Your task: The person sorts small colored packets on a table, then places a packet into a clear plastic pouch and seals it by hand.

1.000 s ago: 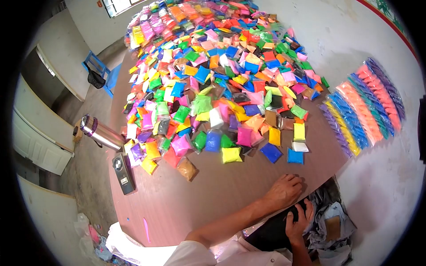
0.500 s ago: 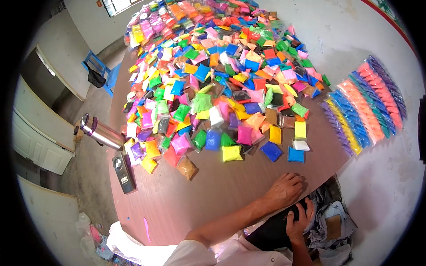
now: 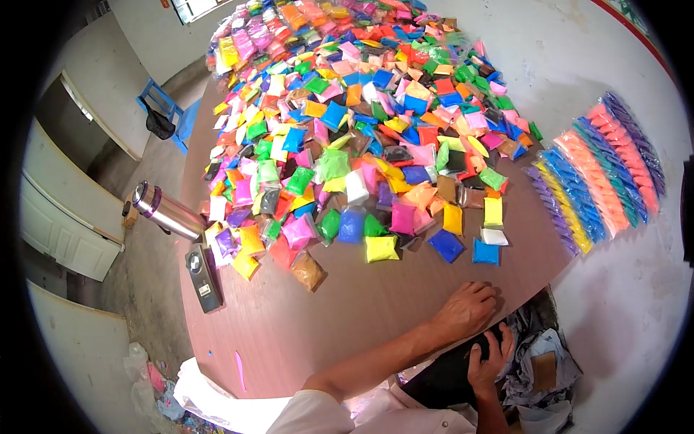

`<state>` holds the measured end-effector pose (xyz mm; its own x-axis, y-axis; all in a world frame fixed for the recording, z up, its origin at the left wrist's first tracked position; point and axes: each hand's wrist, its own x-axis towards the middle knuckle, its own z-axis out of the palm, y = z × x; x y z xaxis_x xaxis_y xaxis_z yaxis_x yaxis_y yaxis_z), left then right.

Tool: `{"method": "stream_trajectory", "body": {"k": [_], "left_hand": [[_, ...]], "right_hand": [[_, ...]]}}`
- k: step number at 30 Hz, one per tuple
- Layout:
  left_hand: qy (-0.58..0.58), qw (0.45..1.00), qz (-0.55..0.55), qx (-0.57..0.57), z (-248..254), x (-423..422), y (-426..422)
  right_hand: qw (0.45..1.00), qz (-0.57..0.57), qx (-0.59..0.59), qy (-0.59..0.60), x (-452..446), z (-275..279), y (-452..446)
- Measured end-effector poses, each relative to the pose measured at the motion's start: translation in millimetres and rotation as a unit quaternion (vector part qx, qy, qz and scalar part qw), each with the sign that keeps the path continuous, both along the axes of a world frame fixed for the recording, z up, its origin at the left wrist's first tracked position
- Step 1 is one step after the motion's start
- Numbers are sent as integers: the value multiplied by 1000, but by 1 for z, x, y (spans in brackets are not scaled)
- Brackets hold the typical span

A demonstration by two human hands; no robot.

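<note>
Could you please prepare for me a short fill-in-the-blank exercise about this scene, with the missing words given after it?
1. The hand resting on the table is the person's own ____ one.
2. At the pile's near right corner, a white packet lies between a yellow packet and a ____ one.
3. Among the long packs at the right, the only ____ one lies between a purple and a blue one.
4. The chair beyond the flask is ____.

Missing words: left; blue; yellow; blue.
</note>
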<state>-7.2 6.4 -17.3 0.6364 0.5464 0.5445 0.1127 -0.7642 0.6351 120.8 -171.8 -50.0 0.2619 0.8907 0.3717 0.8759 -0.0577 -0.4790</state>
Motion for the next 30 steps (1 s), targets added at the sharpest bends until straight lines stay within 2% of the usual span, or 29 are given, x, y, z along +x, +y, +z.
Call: {"method": "stream_trajectory", "body": {"k": [13,30], "left_hand": [[-3,1000,4,-4,-2,3,0],[1,1000,9,-2,3,3,0]], "right_hand": [[1000,0,-6,-15,0,3,1],[1000,-10,-4,24,1,1,0]]}}
